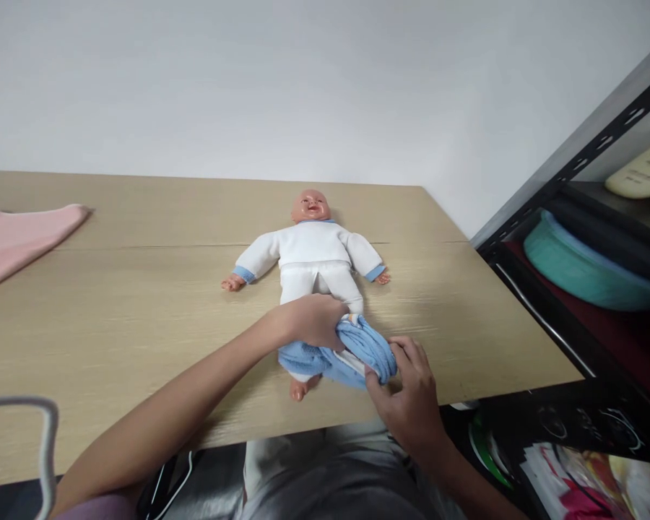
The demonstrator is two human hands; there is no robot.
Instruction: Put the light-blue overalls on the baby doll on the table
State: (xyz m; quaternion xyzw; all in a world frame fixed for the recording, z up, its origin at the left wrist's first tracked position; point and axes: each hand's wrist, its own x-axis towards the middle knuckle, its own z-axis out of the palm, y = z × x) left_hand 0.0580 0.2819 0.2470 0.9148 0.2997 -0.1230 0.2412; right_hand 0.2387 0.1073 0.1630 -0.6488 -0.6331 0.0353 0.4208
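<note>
Leftward on the tabletop [157, 289] lies a pink cloth [27, 238]; centrally, a doll [314, 244], face up. The left hand [321, 319], fingers partly hidden, grips blue cloth [365, 347] bunched about the doll's lower legs; the right hand [409, 390] pinches its right edge, thumb against fingers. Uneven tugging could snag the cloth on the hidden foot.

from where I'm standing there's loads of bare tabletop [152, 289] between the pink cloth [22, 242] off to the left and the doll [314, 244], a hand could slide through easy. also room from the doll over to the right edge, but then the shelf rack [544, 318] is in the way. wall [222, 87] blocks you past the far edge, and the left forearm [195, 397] plus some grey cable [50, 448] cut across the near edge
</note>
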